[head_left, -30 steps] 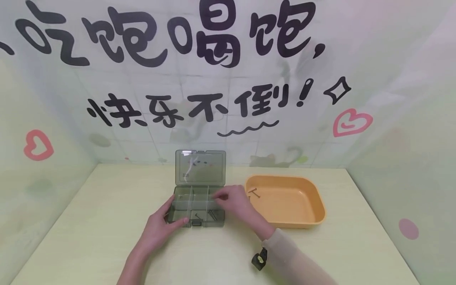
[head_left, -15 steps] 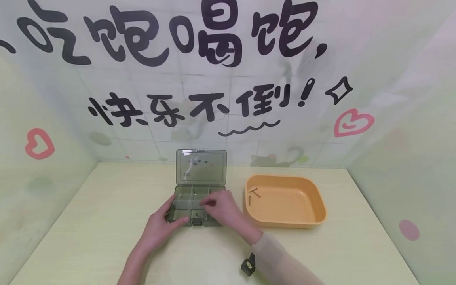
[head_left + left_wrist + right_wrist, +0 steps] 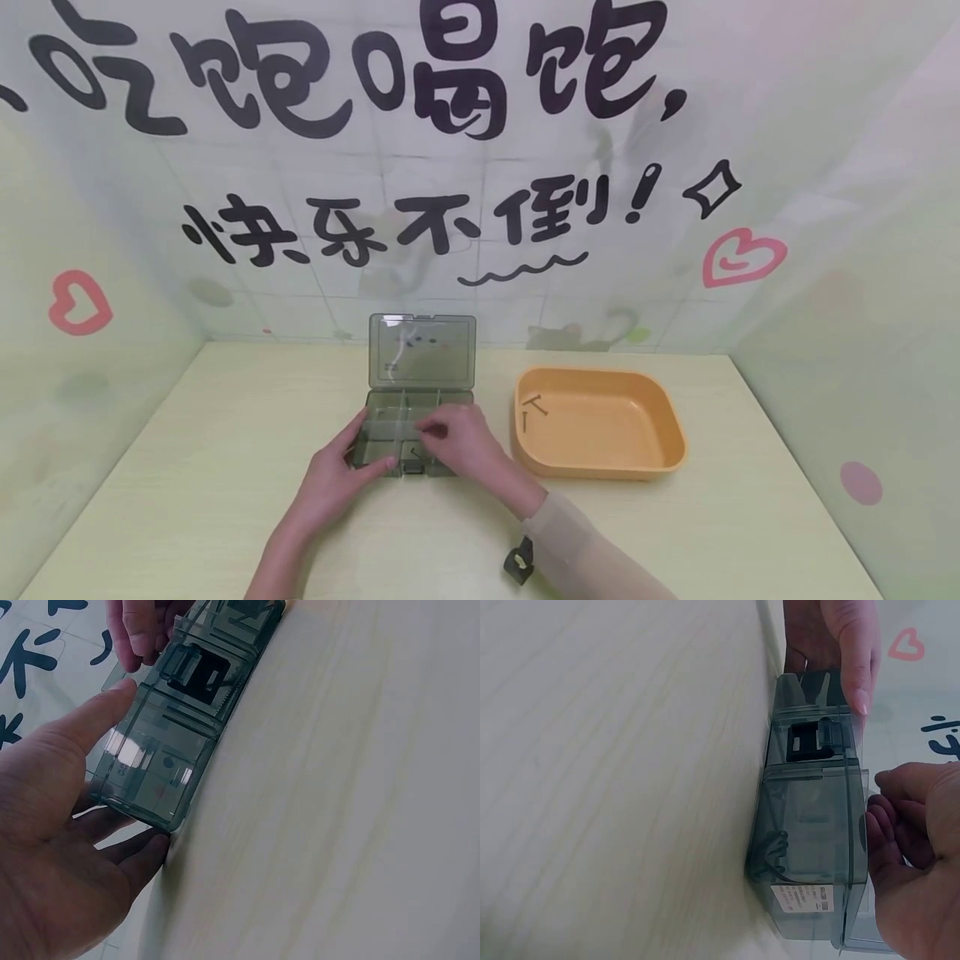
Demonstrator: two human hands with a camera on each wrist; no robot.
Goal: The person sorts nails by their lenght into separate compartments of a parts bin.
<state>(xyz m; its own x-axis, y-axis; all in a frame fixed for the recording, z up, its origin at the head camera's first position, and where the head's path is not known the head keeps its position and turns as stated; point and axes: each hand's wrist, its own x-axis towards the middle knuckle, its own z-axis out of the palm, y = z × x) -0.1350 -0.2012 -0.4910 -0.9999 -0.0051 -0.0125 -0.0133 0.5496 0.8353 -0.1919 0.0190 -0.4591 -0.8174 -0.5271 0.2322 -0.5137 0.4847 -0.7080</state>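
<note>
A smoky clear compartment box (image 3: 381, 431) stands on the table with its lid (image 3: 422, 352) raised at the back. My left hand (image 3: 333, 482) grips its left end, thumb over the front edge and fingers along the side. Over the middle compartments is my right hand (image 3: 468, 437), thumb and forefinger drawn together; I cannot tell whether something small is between them. One dark screw (image 3: 415, 452) lies in the front middle compartment. Through the wall, in the right wrist view, a cluster of dark screws (image 3: 772, 855) shows at the right end, which my right hand covers in the head view.
To the right sits an orange tray (image 3: 600, 476) with a few screws (image 3: 535, 403) at its left end. A black wrist device (image 3: 519, 560) hangs under the right sleeve. Printed walls (image 3: 300, 321) close in the table (image 3: 187, 500) at the back and sides.
My right hand has moved left and slightly toward me, from the box's right end to over its middle compartments. My left hand and the box have stayed in place.
</note>
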